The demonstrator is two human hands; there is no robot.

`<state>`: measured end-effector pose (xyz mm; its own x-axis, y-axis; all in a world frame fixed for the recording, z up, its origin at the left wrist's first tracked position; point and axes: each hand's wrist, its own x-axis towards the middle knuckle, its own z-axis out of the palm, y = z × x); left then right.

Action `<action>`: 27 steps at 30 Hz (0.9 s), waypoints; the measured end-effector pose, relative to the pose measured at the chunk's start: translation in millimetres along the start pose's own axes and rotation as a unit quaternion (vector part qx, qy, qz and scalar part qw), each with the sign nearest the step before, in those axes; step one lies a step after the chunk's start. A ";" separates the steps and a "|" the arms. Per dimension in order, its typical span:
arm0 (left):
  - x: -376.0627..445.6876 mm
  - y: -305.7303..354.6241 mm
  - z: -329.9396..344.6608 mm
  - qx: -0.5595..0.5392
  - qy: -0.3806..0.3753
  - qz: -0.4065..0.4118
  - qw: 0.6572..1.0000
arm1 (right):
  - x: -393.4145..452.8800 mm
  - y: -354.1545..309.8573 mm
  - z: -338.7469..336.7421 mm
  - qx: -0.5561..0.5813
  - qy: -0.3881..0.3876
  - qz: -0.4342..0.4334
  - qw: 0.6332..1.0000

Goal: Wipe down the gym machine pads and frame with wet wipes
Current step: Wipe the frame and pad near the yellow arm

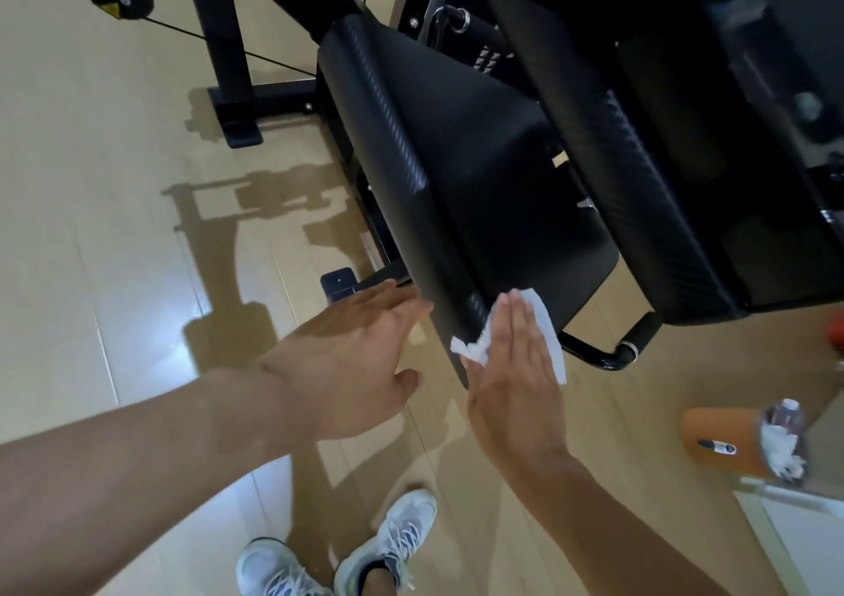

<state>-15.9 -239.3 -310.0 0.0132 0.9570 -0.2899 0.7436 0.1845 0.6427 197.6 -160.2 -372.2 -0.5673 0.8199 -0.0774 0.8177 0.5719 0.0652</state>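
The right hand (514, 367) is pressing a crumpled white wet wipe (543, 330) flat-fingered against the black textured vinyl seat pad (479, 161); beside the pad's near corner, the left hand (351, 358) is hovering, fingers spread.

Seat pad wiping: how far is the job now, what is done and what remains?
Nothing shows clearly as finished; no pad looks visibly wet. In hand: the right hand presses a white wipe flat against the near end of the seat pad, while the left hand is open beside its edge. Probably left: the back pad and the black frame, both untouched now.
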 end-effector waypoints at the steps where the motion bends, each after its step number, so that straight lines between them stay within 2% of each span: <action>1: 0.6 -0.1 -0.5 0.000 0.001 0.001 1.000 | 18.1 -9.7 -1.9 -0.003 -0.008 -0.002 1.000; 3: 0.9 -1.6 -0.9 0.005 0.005 0.001 1.000 | 63.6 -33.3 -7.7 0.010 -0.038 -0.002 0.999; 6: 0.5 -2.8 -0.2 0.012 0.004 0.006 1.000 | 92.6 -49.0 -4.9 -0.040 -0.004 -0.045 0.998; 8: 0.3 -1.8 -2.0 0.009 0.000 0.006 1.000 | 71.1 -33.7 -0.6 -0.055 -0.022 -0.066 0.996; 11: 1.6 0.2 -5.7 0.003 -0.005 0.003 1.000 | 5.9 1.6 -1.1 0.004 -0.023 -0.078 0.997; 14: 2.7 0.3 -7.2 -0.017 0.016 0.000 1.000 | -14.8 16.0 0.2 0.024 -0.014 -0.049 0.998; 17: 4.0 1.0 -4.5 -0.012 0.020 0.001 1.000 | 32.0 -10.3 -1.9 -0.003 -0.035 -0.014 0.999; 19: 3.7 -2.4 -2.4 -0.001 0.016 0.008 1.000 | 75.0 -35.2 -3.4 -0.024 -0.052 -0.026 0.998; 23: 4.0 -10.7 -2.3 0.029 0.014 0.000 0.999 | 114.2 -53.1 -1.3 -0.120 -0.010 -0.089 0.989; 27: 5.2 -10.1 -7.4 0.036 0.003 -0.006 0.999 | 44.8 -10.6 0.2 -0.216 -0.068 -0.241 0.944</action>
<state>-28.3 -234.5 -312.8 0.0010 0.9562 -0.2928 0.7899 0.1788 0.5865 163.5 -129.5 -376.5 -0.8218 0.4669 -0.3265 0.3349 0.8595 0.3862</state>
